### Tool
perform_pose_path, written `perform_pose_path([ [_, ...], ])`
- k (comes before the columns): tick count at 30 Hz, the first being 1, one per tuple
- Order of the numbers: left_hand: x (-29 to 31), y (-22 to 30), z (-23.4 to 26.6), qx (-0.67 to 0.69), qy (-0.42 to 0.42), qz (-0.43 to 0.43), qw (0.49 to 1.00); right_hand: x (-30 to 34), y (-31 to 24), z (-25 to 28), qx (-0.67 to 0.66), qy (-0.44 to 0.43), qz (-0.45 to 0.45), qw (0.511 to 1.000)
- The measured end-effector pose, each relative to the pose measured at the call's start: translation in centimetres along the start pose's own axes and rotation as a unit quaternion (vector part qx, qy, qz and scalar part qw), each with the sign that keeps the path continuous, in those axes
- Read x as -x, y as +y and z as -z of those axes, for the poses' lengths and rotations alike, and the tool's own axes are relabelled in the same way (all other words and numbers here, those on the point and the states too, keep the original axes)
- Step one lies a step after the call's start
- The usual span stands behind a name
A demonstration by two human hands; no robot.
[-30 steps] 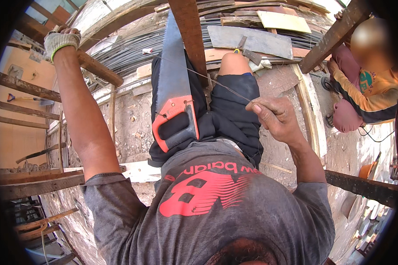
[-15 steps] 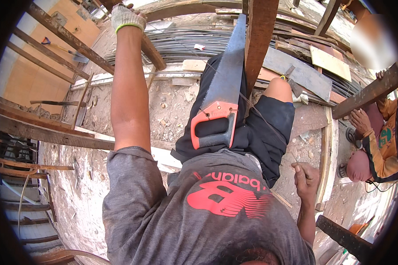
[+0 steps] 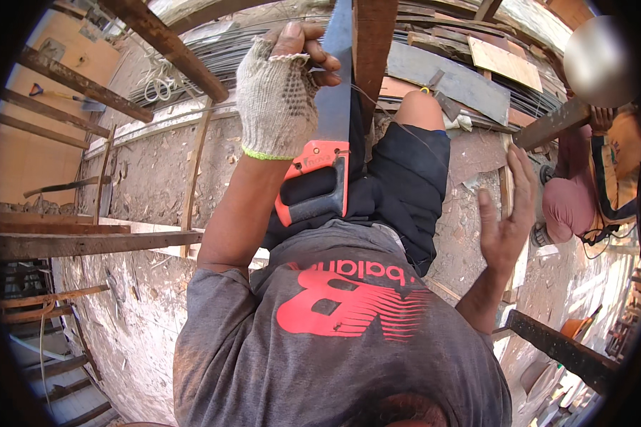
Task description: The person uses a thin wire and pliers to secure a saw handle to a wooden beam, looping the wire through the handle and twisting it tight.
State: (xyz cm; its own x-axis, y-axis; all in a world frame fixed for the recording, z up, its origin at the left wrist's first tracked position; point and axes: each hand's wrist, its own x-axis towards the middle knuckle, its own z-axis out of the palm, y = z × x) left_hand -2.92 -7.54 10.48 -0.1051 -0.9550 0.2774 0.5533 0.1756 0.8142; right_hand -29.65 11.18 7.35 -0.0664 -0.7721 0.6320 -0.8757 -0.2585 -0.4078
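My left hand (image 3: pixel 281 99), in a white knitted glove with bare fingertips, is raised in front of the saw blade. Its thumb and fingers are pinched on a thin string (image 3: pixel 377 107), which trails down toward my right thigh; whether it is cord or wire I cannot tell. A hand saw (image 3: pixel 312 181) with an orange and black handle rests on my lap, its blade pointing away beside an upright wooden post (image 3: pixel 372 57). The glove hides part of the blade. My bare right hand (image 3: pixel 507 213) is held up at the right, fingers stretched, holding nothing.
Wooden beams (image 3: pixel 92 245) cross at the left. Long metal rods (image 3: pixel 214 67) lie beyond my legs, near a grey board (image 3: pixel 445 82) with a hatchet-like tool (image 3: pixel 445 103) on it. At the right another person (image 3: pixel 570 203) sits by a slanting beam (image 3: pixel 552 124).
My left hand has come back from the far left beam to the saw blade, its fingers now pinched. My right hand has risen and opened from a closed grip. My view has shifted.
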Motion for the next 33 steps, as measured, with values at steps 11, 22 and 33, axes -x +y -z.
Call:
perform_pose_path([
  [11,-2.3,1.9,10.1,0.008,0.122,0.063,0.991,-3.5,-1.3,-8.1,-0.334,-0.089,-0.046,0.937],
  [22,-0.1,2.0,14.4,-0.559,0.168,-0.018,0.812,-7.6,0.9,-5.3,-0.201,0.023,-0.024,0.979],
  [33,0.4,5.2,-4.9,-0.554,-0.229,-0.44,0.668,-14.0,-5.6,-2.7,-0.114,0.072,0.21,0.968],
])
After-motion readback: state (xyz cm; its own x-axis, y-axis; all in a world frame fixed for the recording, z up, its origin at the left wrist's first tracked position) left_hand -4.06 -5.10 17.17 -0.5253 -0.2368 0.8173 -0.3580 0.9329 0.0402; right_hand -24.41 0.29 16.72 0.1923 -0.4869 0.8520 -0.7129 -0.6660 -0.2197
